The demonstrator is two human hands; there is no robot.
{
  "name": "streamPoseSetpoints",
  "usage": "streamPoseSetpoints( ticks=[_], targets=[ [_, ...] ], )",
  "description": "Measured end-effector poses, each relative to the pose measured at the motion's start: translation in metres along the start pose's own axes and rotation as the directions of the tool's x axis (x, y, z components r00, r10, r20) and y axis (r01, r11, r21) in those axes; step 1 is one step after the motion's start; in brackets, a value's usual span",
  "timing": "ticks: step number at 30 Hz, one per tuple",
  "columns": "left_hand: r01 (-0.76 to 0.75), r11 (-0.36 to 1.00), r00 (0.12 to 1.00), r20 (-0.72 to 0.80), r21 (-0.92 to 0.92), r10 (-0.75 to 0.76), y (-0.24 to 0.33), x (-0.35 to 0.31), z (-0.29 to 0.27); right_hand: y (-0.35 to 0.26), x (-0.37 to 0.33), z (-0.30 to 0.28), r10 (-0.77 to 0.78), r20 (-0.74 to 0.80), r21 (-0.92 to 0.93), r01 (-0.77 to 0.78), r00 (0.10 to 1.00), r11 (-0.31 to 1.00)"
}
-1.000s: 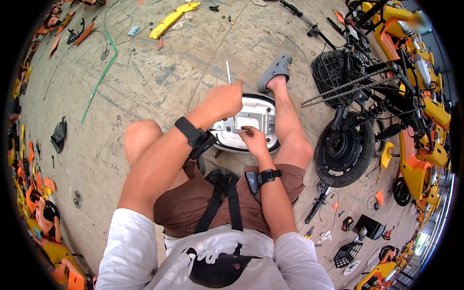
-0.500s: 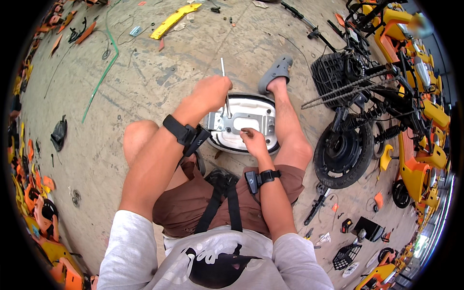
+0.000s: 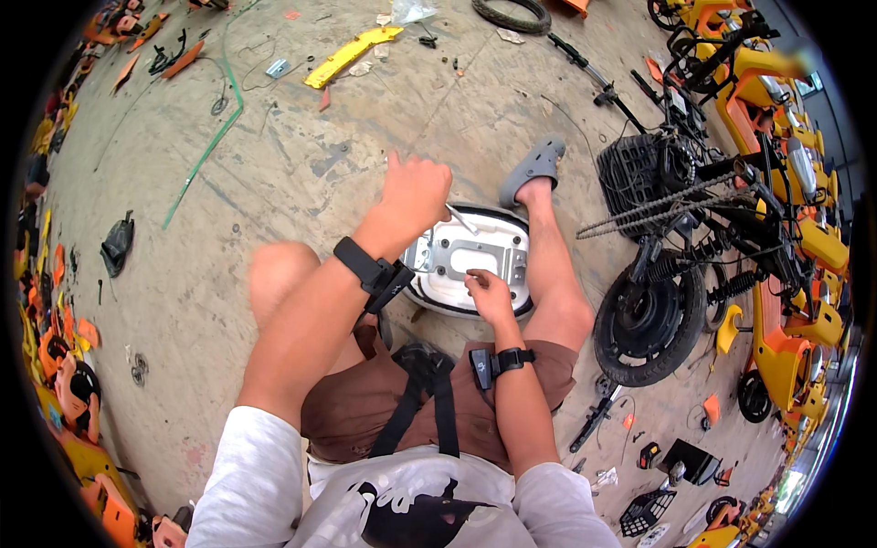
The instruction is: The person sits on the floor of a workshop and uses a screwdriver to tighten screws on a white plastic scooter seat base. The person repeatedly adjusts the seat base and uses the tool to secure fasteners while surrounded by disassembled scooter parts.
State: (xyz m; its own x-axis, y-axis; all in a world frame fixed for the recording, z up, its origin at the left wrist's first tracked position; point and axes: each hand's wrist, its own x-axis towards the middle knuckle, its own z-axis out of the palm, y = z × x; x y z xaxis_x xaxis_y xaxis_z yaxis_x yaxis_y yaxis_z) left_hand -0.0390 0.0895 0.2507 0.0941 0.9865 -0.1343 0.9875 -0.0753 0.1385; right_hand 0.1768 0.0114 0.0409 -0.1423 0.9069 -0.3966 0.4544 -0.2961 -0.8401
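On the floor between my legs lies a white oval shell (image 3: 429,290) with a black rim, which looks like the upturned underside of a seat. A grey metal bracket (image 3: 454,245) with several dark round fasteners or holes is set in it. My left hand (image 3: 416,194), closed in a fist, grips a slim silver rod-shaped wrench (image 3: 464,220) above the far left rim. Its shaft slants down over the shell; the part inside the fist is hidden. My right hand (image 3: 489,294) has its fingers curled together over the shell's near part, close to the bracket. What they pinch, if anything, is not visible.
A black wheel (image 3: 650,315) with a chain and frame parts stands to the right of my leg. Beyond it are yellow scooter bodies (image 3: 786,338). A yellow strip (image 3: 352,57), a green strap (image 3: 215,137) and a black bag-like piece (image 3: 116,244) lie on the floor.
The silver wrench has tilted from nearly upright to slanting, and my left fist has turned with it. My right hand stays near the bracket. The whole view has shifted slightly.
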Motion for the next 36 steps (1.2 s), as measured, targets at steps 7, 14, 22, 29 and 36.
streamPoseSetpoints(
  ticks=[7,14,22,29,36],
  targets=[
    [0.030,0.989,0.999,-0.019,-0.142,-0.033,-0.007,0.005,0.019,0.004,0.003,0.002,-0.009,0.006,0.004,0.009,1.000,1.000],
    [-0.014,0.950,0.998,-0.064,-0.312,-0.006,-0.005,0.010,0.028,-0.006,-0.003,-0.001,0.005,0.052,0.002,-0.005,0.999,1.000],
    [-0.062,0.965,0.998,0.004,-0.254,0.066,-0.004,0.010,0.028,-0.001,-0.002,-0.003,0.017,0.021,-0.035,-0.016,1.000,0.999],
    [-0.086,0.969,0.995,0.021,-0.233,0.093,-0.011,0.003,0.019,0.008,0.002,0.001,0.020,0.003,-0.024,-0.020,1.000,1.000],
    [-0.031,0.979,0.998,0.046,-0.204,0.041,-0.004,-0.001,0.003,0.002,-0.001,-0.002,0.026,0.037,-0.023,-0.025,0.999,0.999]
  ],
)
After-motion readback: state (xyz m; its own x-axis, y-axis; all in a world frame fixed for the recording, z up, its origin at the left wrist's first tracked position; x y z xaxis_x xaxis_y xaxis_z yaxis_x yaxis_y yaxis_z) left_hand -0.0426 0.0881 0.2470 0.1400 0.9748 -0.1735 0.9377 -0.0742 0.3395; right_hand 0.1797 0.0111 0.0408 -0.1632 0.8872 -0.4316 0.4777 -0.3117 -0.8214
